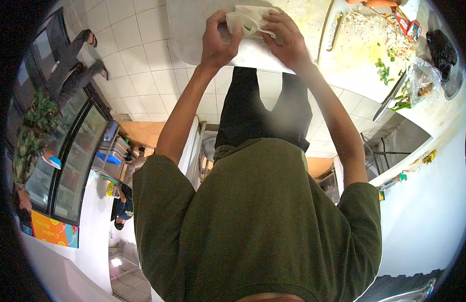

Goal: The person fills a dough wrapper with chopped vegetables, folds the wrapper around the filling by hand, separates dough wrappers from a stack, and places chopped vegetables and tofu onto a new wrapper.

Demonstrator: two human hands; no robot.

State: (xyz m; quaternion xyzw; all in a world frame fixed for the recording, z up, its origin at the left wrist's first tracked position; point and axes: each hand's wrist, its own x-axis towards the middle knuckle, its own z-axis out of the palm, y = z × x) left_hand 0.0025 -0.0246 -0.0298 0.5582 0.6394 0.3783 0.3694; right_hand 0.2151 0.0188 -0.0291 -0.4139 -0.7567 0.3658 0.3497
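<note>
A thin, pale spring roll wrapper [250, 20] lies partly folded on a whitish work surface [187, 30] at the top of the head view. A bit of green filling shows through a gap in it. My left hand [221, 43] grips the wrapper's left side between thumb and curled fingers. On its right side, my right hand [287, 40] presses and pinches the edge with bent fingers. The rest of the filling is hidden inside the folds.
Right of my hands, a cutting board [351, 68] bears chopped pale bits, green pieces [384, 71] and a knife [392, 95]. A clear plastic bag [425, 78], black bag [440, 48] and red box [409, 25] stand beside it. Two people are at the left, near a glass-door fridge [74, 161].
</note>
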